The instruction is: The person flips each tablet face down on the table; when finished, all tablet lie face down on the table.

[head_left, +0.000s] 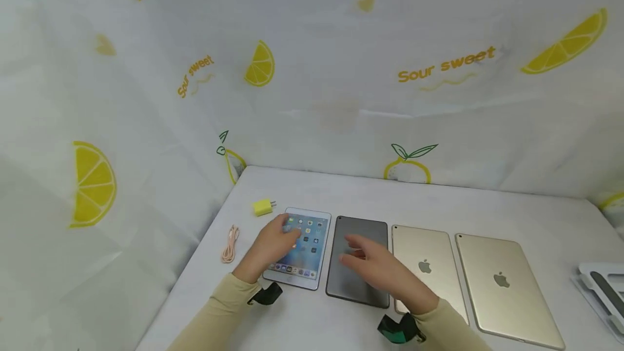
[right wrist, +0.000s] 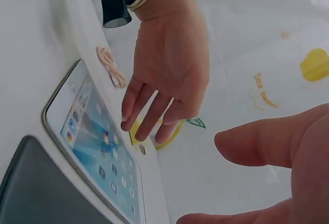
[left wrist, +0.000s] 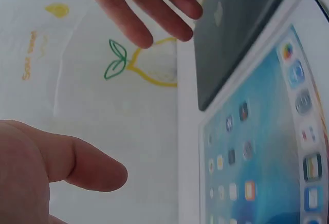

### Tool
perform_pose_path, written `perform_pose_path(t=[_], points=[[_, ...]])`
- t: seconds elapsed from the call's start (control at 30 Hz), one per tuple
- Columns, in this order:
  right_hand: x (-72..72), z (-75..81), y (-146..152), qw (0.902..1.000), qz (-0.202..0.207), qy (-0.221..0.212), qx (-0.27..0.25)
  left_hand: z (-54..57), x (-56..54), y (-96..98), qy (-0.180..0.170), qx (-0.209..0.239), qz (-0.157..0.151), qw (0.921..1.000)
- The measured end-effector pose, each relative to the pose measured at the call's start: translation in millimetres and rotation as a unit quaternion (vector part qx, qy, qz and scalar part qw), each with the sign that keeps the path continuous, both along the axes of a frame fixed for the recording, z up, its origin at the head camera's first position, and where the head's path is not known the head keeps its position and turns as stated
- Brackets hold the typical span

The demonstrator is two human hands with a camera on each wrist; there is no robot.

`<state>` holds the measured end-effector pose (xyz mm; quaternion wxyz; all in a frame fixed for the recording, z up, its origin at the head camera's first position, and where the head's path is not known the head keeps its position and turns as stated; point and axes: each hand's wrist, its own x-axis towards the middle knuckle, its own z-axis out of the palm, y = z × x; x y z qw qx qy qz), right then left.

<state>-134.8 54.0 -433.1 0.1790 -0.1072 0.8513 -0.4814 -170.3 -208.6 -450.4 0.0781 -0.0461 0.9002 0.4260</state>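
Observation:
Over the white tablet (head_left: 304,248), whose lit screen shows rows of app icons, hovers my left hand (head_left: 273,244). Its fingers are relaxed and hold nothing; in the right wrist view this left hand (right wrist: 172,62) appears apart from the screen. My right hand (head_left: 385,271) is above the dark grey tablet (head_left: 353,286), which lies back up. Thumb and fingers there are loosely bent with nothing between them. The right wrist view shows only part of that hand, with its thumb (right wrist: 257,137) extended. Part of a gold tablet (head_left: 423,242) is hidden behind the right forearm.
Another gold tablet (head_left: 507,286) lies back up farther right. A yellow charger plug (head_left: 263,207) and a coiled pink cable (head_left: 230,245) lie on the left of the white table (head_left: 341,186). A white and grey stand-like object (head_left: 602,291) is at the right edge.

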Motion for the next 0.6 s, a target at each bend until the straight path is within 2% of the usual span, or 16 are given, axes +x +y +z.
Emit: perform_pose_path(t=[0.17,0.3,0.47,0.6], points=[[-12.0,-2.7,-46,0.9996,0.007,0.014,0.023,-5.1,0.0,-24.1,-0.017,-0.03,0.015,0.9993],[-15.0,-10.2,-71,0.9994,0.014,0.011,0.031,-6.9,2.0,-34.9,-0.043,-0.058,0.002,0.9974],[-15.0,-13.7,-81,0.9992,0.008,0.007,0.039,-13.6,2.2,-39.8,-0.046,-0.069,-0.022,0.9963],[-14.6,-15.1,-83,0.9993,-0.006,0.008,0.037,-14.9,2.2,-43.2,-0.057,-0.047,-0.014,0.9972]])
